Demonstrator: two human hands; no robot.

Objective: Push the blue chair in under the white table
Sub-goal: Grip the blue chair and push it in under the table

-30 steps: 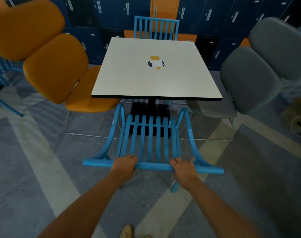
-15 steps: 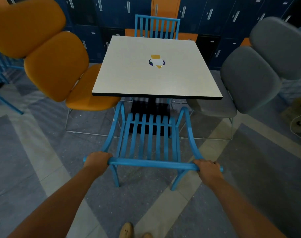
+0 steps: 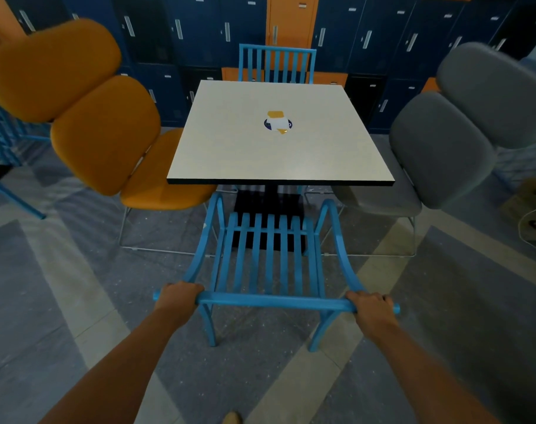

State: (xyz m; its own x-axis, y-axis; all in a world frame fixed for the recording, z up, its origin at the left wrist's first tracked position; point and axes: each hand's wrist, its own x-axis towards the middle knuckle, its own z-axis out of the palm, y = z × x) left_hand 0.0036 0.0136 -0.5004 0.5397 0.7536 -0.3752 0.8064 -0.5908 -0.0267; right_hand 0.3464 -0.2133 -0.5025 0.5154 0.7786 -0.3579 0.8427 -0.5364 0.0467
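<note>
The blue slatted chair (image 3: 268, 264) stands in front of me, its back toward me and its front end just short of the white table's near edge (image 3: 279, 181). My left hand (image 3: 177, 296) is closed around the left end of the chair's top rail. My right hand (image 3: 370, 304) grips the right end of the same rail. The square white table (image 3: 230, 148) has a small blue, white and orange sticker at its centre and a black pedestal base underneath, partly hidden by the chair.
An orange padded chair (image 3: 107, 139) sits at the table's left side and a grey padded chair (image 3: 438, 148) at its right. A second blue chair (image 3: 277, 64) stands at the far side. Dark blue lockers (image 3: 175, 29) line the back wall. A cardboard box with cables (image 3: 530, 206) lies at far right.
Both hands moved from the middle of the top rail outward to its two ends. The chair's position against the table looks about the same.
</note>
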